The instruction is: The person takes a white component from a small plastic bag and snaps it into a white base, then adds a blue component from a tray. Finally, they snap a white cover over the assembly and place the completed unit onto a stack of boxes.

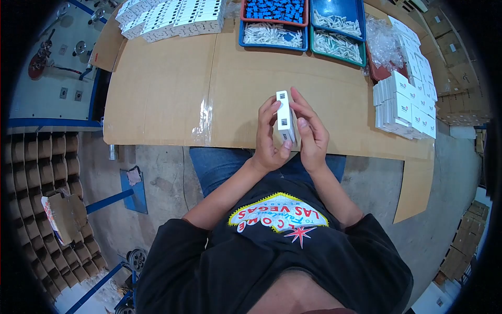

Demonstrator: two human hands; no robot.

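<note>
A small white box (284, 116) with dark printed marks on its narrow side stands upright between my hands, just above the near edge of the cardboard-covered table. My left hand (267, 137) is closed on it, fingers along the left side and thumb by the lower end. On the other side, my right hand (312, 137) curves round the box with its fingertips against the right side, while its thumb stands a little off. The box's broad faces are mostly hidden.
Rows of white boxes (183, 18) stand at the back left, and more stacked white boxes (405, 107) at the right. Trays at the back hold blue pieces (274, 9) and white pieces (272, 34). Clear plastic bags (386, 42) lie beside them. Brown cardboard (162, 89) covers the table.
</note>
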